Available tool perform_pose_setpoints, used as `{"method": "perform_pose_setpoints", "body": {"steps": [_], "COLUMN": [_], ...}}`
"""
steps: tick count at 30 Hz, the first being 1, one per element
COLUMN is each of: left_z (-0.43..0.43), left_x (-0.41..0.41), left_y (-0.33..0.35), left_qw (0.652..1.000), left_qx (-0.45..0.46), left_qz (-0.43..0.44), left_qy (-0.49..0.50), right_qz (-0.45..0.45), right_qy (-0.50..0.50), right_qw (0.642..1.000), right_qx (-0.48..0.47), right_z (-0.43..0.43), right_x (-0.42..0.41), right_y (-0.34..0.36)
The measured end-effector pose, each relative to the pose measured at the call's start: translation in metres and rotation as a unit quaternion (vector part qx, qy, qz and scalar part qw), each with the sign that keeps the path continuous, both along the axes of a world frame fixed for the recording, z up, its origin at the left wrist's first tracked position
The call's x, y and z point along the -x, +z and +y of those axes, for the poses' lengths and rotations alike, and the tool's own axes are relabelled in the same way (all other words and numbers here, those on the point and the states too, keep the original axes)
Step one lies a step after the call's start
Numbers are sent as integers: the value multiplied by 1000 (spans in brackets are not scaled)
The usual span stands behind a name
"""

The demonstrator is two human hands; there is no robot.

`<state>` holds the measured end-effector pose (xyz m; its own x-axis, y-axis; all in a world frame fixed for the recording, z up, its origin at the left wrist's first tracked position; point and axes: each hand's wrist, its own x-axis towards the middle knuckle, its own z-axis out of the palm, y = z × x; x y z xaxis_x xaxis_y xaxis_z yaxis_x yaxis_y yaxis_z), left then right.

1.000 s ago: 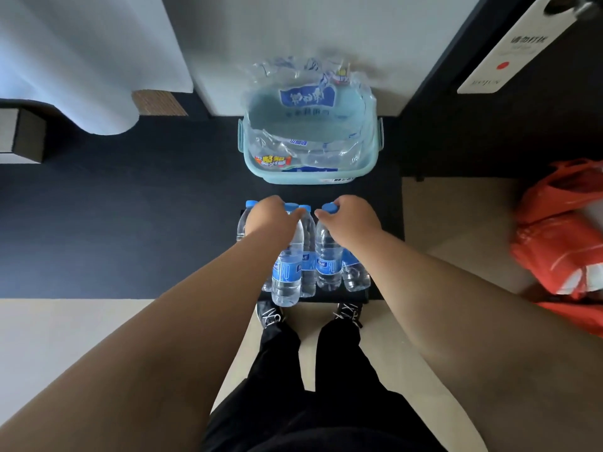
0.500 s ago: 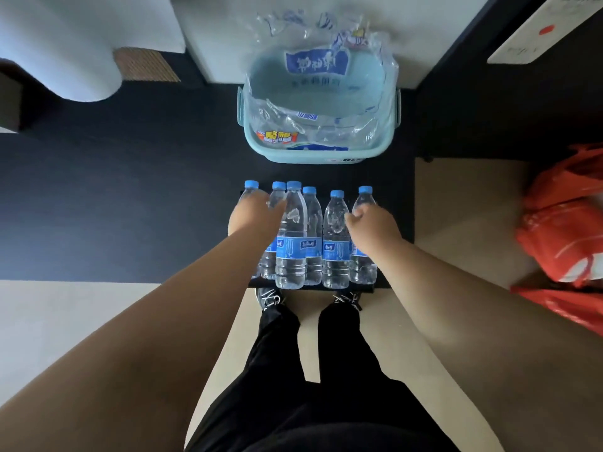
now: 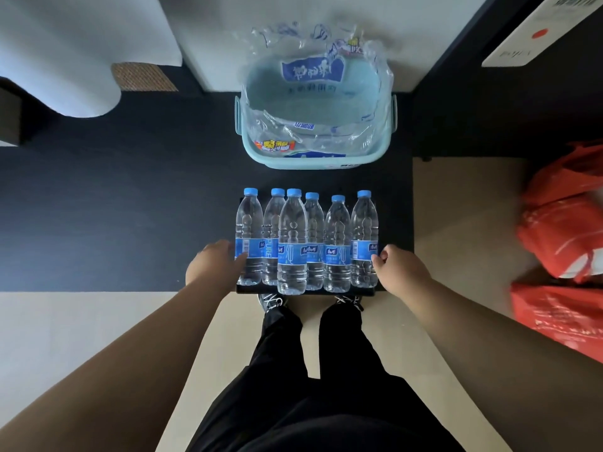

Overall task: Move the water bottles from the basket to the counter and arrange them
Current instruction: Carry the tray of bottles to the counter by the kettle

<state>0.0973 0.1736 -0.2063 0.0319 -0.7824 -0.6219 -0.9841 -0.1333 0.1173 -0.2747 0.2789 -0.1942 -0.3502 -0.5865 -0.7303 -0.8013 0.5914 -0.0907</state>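
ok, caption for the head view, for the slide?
Left hand and right hand flank six upright bottles on the dark counter; basket behind.

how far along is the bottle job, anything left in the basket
Done: six water bottles stand upright on the dark counter; the basket shows only crumpled plastic wrap. In hand: the left hand touches the leftmost bottle and the right hand sits by the rightmost bottle. Left: the third bottle from the left stands forward of the others, so probably just straightening.
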Motion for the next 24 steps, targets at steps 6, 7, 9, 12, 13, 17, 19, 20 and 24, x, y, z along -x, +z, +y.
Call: {"method": "perform_pose_setpoints", "body": {"steps": [6,7,9,12,13,17,19,20,24], "left_z": [2,3,3,1,-1,-9,-11,-12,-10], "left_x": [0,1,4,13,14,12,10,10,14], "left_y": [-12,-15,-20,-23,-23,-21,-21,-22,-22], "left_qw": [998,998,998,997,997,995,994,993,994], "left_qx": [14,9,-12,-51,-58,-91,-106,-111,-103], "left_qz": [-17,-23,-31,-25,-20,0,17,27,28], "left_qy": [-59,-63,-62,-44,-41,-35,-30,-24,19], "right_qz": [59,64,62,38,31,-1,-49,-80,-123], "right_qy": [62,68,72,73,73,47,-12,-54,-135], "right_qw": [996,996,995,993,993,996,997,994,982], "right_qx": [-5,-10,-37,-82,-84,-70,-57,-54,-40], "right_z": [-3,-5,-8,-15,-16,-22,-21,-21,-16], "right_x": [1,2,3,1,0,-1,-1,-1,-15], "right_y": [-8,-10,-13,-13,-13,-16,-20,-20,-24]}}
